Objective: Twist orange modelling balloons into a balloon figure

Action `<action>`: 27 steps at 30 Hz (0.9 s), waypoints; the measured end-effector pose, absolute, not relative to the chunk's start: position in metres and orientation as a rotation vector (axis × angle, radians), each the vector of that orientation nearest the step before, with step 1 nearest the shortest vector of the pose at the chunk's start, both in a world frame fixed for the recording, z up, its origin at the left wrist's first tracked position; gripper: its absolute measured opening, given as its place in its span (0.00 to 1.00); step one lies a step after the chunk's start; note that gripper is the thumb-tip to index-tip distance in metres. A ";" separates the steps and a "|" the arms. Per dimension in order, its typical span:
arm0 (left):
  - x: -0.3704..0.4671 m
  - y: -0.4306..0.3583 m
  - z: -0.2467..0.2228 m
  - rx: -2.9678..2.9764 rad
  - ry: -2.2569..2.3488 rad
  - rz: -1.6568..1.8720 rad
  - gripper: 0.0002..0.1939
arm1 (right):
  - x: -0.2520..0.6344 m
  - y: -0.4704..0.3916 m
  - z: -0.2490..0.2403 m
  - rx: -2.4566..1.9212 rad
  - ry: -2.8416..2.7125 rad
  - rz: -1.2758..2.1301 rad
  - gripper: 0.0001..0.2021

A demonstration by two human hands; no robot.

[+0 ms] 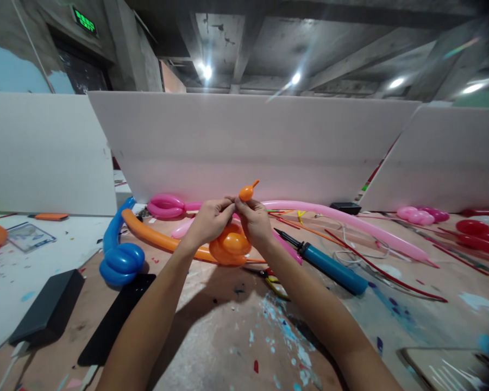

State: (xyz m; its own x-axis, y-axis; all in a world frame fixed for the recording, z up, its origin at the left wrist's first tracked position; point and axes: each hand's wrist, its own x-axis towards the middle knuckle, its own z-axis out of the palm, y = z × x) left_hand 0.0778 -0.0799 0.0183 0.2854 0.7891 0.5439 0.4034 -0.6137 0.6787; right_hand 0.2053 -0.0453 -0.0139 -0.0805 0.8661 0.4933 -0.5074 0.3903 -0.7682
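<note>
An orange long balloon lies across the table toward the left, and its twisted round bubbles hang just below my hands. At its upper end a small orange bubble with a thin tail sticks up above my fingertips. My left hand has its fingers pinched on the balloon from the left. From the right, my right hand pinches the base of the small bubble between thumb and fingers. The exact spot between the fingertips is partly hidden.
A blue twisted balloon, a black phone and a dark power bank lie left. Pink balloons stretch behind. To the right are a blue hand pump, scissors and red balloons. White boards stand behind.
</note>
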 end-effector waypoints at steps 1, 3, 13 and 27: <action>0.078 -0.079 0.018 2.152 1.066 1.263 0.18 | 0.205 -0.046 -0.013 -0.382 -1.154 1.222 0.12; 0.076 -0.078 0.019 2.156 1.046 1.255 0.18 | 0.204 -0.048 -0.012 -0.357 -1.129 1.293 0.11; 0.070 -0.072 0.016 2.019 0.934 1.157 0.18 | 0.209 -0.049 -0.004 -0.335 -1.107 1.286 0.17; 0.073 -0.077 0.017 2.104 1.017 1.219 0.17 | 0.207 -0.049 -0.007 -0.304 -1.139 1.243 0.14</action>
